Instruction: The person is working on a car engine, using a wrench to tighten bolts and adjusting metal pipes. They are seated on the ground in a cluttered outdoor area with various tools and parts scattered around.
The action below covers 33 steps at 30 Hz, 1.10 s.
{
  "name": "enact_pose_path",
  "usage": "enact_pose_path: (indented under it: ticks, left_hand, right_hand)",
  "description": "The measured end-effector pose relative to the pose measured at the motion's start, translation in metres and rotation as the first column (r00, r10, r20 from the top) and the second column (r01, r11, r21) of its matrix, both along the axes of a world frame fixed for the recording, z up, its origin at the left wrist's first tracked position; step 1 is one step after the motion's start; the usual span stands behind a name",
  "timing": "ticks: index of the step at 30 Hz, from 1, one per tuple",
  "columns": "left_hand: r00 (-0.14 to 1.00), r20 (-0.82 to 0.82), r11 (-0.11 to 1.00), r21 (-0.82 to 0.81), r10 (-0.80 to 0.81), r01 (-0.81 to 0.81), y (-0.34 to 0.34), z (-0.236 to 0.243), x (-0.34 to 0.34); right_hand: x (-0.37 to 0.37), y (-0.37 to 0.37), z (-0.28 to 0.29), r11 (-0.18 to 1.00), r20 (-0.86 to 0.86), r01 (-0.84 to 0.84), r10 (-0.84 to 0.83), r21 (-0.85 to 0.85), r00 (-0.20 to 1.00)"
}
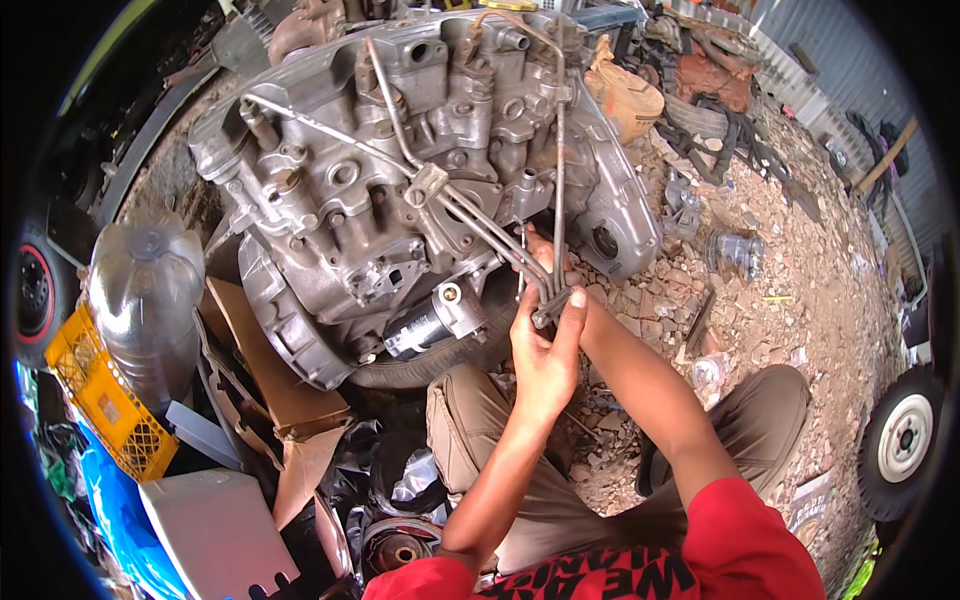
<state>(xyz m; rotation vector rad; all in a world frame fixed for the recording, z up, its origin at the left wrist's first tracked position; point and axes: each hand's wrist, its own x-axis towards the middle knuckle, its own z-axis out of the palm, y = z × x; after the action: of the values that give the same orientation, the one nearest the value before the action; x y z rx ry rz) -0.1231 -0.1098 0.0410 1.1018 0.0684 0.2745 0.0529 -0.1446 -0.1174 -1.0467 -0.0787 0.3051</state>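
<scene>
A bunch of bent metal pipes [490, 232] runs across the front of a grey engine block [340, 175]. My left hand [545, 362] is closed around their lower ends, with the thumb up against a small clamp [553, 307] that joins them. Behind the pipes, close to the engine, is my right hand [541, 246], its fingers bent and partly hidden. A thin rod stands beside those fingers; whether they grip it or a pipe cannot be made out. Below the block, left of my hands, sits a black and silver cylindrical part [432, 325].
The engine rests on a tyre [430, 368]. To the left are a large clear plastic bottle [147, 285], a yellow crate [110, 390], torn cardboard [262, 365] and a white box [215, 535]. Rubble covers the ground [790, 330]; a white-rimmed wheel [908, 438] stands far right.
</scene>
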Motion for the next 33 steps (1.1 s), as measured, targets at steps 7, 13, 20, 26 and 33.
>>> enact_pose_path:
  ticks: [7,13,20,26,33]
  left_hand:
    - [0.993,-0.102,0.998,0.002,0.057,-0.057,-0.002,0.013,-0.005]
    - [0.981,-0.151,0.992,-0.017,0.124,-0.128,-0.011,0.014,-0.005]
    - [0.959,-0.162,0.969,-0.037,0.234,-0.242,-0.016,0.012,-0.005]
    - [0.942,-0.188,0.96,0.016,0.277,-0.279,-0.018,0.011,0.0]
    - [0.889,-0.212,0.913,0.049,0.406,-0.405,-0.017,0.011,0.001]
  right_hand:
    - [-0.018,0.033,-0.001,0.937,-0.075,0.108,-0.088,0.332,0.993]
    - [-0.011,0.049,-0.005,0.845,-0.143,0.395,-0.369,0.361,0.918]
    - [-0.026,0.008,0.008,0.859,0.154,0.49,-0.469,-0.148,0.87]
    - [-0.007,0.008,-0.009,0.941,0.104,0.31,-0.298,-0.139,0.949]
    - [-0.026,0.039,0.003,0.981,-0.152,0.183,-0.173,0.056,0.973]
